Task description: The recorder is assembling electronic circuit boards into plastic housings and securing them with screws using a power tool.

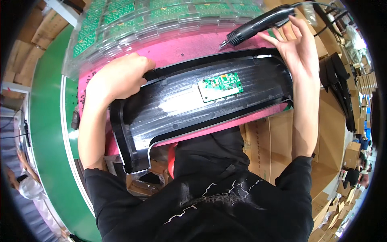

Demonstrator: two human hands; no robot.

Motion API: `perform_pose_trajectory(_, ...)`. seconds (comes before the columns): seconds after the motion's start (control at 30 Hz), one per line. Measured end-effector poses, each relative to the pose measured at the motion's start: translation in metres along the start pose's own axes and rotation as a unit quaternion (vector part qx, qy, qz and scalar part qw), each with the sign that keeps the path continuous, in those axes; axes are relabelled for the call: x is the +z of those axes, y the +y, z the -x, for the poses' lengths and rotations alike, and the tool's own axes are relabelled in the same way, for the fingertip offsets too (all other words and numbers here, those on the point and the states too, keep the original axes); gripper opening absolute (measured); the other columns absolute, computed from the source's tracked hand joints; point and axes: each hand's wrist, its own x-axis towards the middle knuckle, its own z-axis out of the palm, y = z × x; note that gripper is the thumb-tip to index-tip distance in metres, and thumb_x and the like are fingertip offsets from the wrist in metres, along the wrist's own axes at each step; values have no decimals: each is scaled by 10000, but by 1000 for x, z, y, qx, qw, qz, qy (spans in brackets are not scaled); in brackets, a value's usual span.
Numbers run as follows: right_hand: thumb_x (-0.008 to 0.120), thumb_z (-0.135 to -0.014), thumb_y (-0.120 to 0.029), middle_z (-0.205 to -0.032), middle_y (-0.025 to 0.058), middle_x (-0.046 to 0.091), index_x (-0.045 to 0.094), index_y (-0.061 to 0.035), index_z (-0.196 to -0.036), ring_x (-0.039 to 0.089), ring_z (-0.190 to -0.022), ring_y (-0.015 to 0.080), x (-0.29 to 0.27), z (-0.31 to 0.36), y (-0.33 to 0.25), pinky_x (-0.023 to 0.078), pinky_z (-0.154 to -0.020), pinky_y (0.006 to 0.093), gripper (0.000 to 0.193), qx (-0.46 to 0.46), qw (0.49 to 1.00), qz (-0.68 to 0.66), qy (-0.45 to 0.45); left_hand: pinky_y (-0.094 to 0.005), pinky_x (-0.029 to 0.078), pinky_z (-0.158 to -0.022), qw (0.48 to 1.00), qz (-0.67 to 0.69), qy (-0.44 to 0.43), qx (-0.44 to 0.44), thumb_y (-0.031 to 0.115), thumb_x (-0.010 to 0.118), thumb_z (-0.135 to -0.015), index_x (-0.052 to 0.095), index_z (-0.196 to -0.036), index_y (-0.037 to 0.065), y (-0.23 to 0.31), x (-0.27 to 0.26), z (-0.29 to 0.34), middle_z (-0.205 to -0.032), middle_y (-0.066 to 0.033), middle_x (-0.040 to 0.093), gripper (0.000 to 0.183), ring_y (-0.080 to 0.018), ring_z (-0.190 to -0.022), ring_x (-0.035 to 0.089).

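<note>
A long black plastic housing point(185, 113) lies with its hollow side up, partly over the edge of a pink mat point(173, 52). Inside it sits a green circuit board point(221, 87). My left hand point(121, 76) is curled over the far left rim of the housing, its fingertips partly hidden. At the far right, my right hand point(296, 46) has its fingers spread, and the fingertips touch a black electric screwdriver point(260, 26). The palm stands away from the tool. The screwdriver's tip points down and left, close to the mat, with a cord running from its back end.
Clear plastic trays point(165, 18) of green circuit boards are stacked along the far side. Small black screws point(82, 94) are scattered at the mat's left. Cardboard boxes point(328, 133) stand at the right, beside black plastic parts point(338, 80). Another person point(30, 187) is at the far left.
</note>
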Motion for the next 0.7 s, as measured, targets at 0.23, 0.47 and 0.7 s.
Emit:
perform_pose_trajectory(0.23, 598, -967, -106, -1193, 107, 527, 459, 55, -1326, 529, -1087, 192, -54, 29, -52, 401, -1102, 440, 416, -233, 967, 95, -31, -437, 492, -744, 966, 185, 157, 92, -11, 601, -883, 521, -1050, -7, -12, -7, 34, -974, -238, 640, 185, -445, -892, 625)
perform_pose_trajectory(0.47, 552, -987, -11, -1162, 155, 599, 614, 115, -1099, 584, -1100, 229, -202, 25, -144, 488, -1044, 422, 180, -537, 792, 286, 56, -380, 475, -1021, 849, 228, 475, -37, 11, 534, -967, 535, -1321, -68, -22, 27, 148, -1234, -156, 648, 362, -237, -1143, 633)
perform_pose_trajectory(0.7, 686, -942, -172, -1109, 133, 645, 623, 72, -1220, 607, -1024, 174, -358, -22, -194, 482, -954, 308, 376, -502, 587, 571, 278, -430, 449, -1072, 393, 502, 737, -224, 189, 553, -1028, 522, -1408, 22, -54, 69, 223, -1427, -132, 545, 416, -280, -1265, 550)
